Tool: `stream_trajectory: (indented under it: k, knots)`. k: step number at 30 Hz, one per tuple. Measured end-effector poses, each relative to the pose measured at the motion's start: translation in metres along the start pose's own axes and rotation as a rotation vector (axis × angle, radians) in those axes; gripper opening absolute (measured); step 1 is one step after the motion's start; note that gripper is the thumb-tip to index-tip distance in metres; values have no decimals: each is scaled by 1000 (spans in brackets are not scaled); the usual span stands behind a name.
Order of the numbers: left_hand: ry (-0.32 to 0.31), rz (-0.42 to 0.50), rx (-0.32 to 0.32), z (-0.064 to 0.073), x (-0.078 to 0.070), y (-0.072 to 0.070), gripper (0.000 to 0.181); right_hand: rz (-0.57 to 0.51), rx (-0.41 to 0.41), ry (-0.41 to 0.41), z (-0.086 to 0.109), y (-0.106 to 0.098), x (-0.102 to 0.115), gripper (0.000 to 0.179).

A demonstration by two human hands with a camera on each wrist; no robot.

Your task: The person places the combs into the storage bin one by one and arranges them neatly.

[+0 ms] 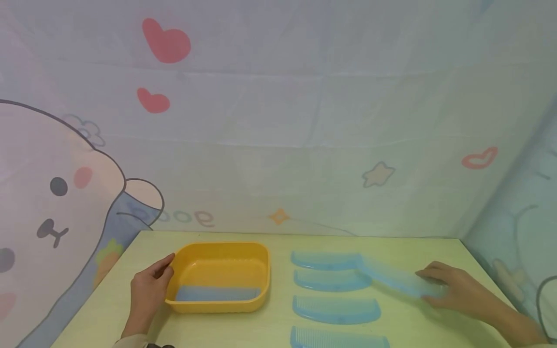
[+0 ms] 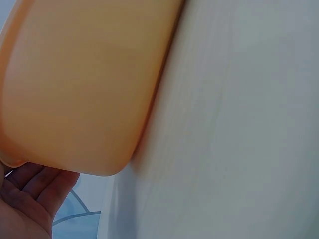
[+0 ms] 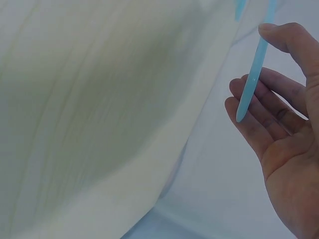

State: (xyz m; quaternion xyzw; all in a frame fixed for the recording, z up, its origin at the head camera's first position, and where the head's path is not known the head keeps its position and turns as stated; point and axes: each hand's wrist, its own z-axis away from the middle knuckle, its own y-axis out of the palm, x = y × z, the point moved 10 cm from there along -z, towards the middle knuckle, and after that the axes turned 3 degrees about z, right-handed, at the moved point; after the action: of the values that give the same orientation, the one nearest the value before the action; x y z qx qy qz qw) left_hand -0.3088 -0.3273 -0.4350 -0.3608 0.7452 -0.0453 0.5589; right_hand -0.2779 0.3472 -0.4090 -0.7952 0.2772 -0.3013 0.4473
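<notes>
1. Nearest to the viewer, a blue comb (image 1: 339,338) lies on the table (image 1: 270,333), cut by the picture's edge. It seems to be thin plastic, so I judge it light, stiff and a little slippery. The teeth are probably the fragile part; the thick curved back or one end would be the better place to hold.

2. A little farther, a second comb (image 1: 336,309) lies flat, teeth to the far side, well apart from the fingers of both hands.

3. The right hand (image 1: 457,290) pinches a held comb (image 1: 393,278) near one end. The right wrist view shows the thumb on one face and the fingers on the other, with the palm free. Such an end grip may let the long part tilt. The comb appears raised, pointing to the left (it is blurred in the head view).

4. The left hand (image 1: 150,285) grips the rim of the yellow basket (image 1: 217,306) at its left end. The basket looks light and fairly rigid, and the rim gives a good hold. Inside, along the near wall, lies something blue (image 1: 217,294), likely a comb; I cannot tell if it is one or several.

5. Farthest, two more combs (image 1: 330,280) lie one behind another; the held comb's tip overlaps them in view, touching or not I cannot tell.
</notes>
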Motion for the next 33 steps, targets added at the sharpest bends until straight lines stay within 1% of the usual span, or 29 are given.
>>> stream_trajectory:
  k: [6,13,21,25,29,33]
  knots:
    - [5,-5,-3,0,-1,0,31,-43,-15,-30,-18,6,11,48]
    - [2,-4,7,0,-3,1,32,-65,-5,-7,-38,14,24,47]
    - [-16,18,27,0,-2,2,31,-120,-13,-43,-58,25,42,46]
    - [-14,16,27,0,-2,2,31,-134,-15,-67,-69,33,51,46]
    - [1,17,17,0,-3,1,31,-140,6,-67,-80,40,59,47]
    - [20,8,15,0,-4,-1,31,-168,33,-55,-91,48,67,48]
